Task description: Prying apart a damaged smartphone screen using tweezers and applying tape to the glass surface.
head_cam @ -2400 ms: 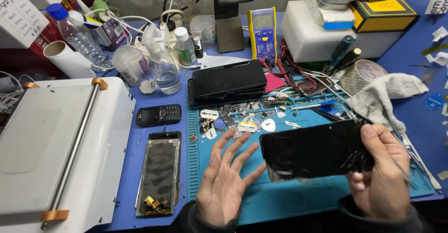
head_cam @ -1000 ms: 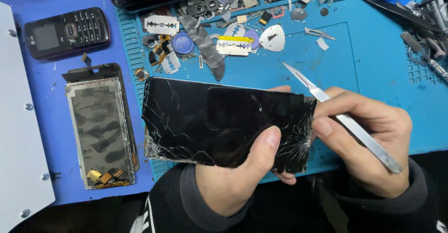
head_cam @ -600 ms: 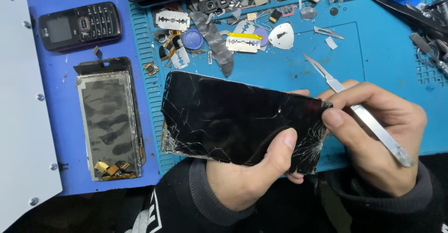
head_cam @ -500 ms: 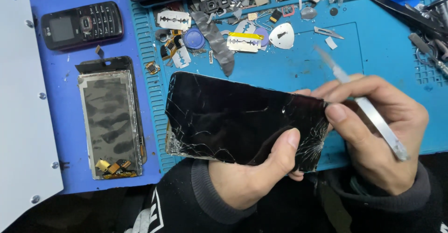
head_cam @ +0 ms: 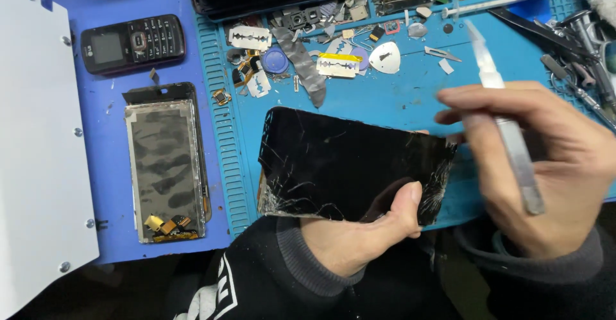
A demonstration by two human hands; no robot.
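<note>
The cracked phone screen (head_cam: 346, 166) is a black, glossy rectangular panel held above the near edge of the surface, its long side running left to right and tilted slightly down toward the right. Fine white cracks spread across its lower left corner and again at its right end; the middle is dark and unmarked. The left hand (head_cam: 359, 236) grips it from below, thumb pressed on the front near the lower right. The metal tweezers (head_cam: 507, 127) are slim and silver, blurred, held in the right hand (head_cam: 545, 166) just beside the screen's right end, their tip pointing away toward the far edge.
</note>
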